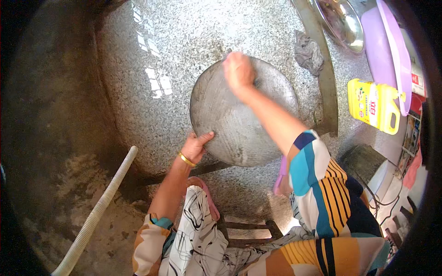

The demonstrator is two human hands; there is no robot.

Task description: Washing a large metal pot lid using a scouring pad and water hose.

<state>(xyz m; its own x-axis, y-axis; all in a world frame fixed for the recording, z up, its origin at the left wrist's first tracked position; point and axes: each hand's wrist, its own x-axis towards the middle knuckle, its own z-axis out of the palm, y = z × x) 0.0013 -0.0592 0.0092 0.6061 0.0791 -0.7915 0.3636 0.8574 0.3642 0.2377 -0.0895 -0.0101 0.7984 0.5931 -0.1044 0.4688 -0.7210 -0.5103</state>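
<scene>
A large round grey lid or flat disc (pixel 238 127) lies tilted before me on the wet speckled floor, its lower edge over a low kerb. My left hand (pixel 196 145), with a yellow bangle at the wrist, grips the disc's lower left rim, thumb on top. Near the upper rim, my right hand (pixel 240 70) presses on the disc's face with the fingers bent; it is blurred. Something small and dark shows beside its fingertips, but what it holds is hidden.
A grey rag (pixel 308 53) lies by the curved kerb (pixel 329 86). Beyond are a yellow jug (pixel 373 105), a purple basin (pixel 380 45), a metal bowl (pixel 342 24) and a bucket (pixel 378 172). A ribbed hose (pixel 100 207) runs at left. A wooden stool (pixel 248 226) stands below.
</scene>
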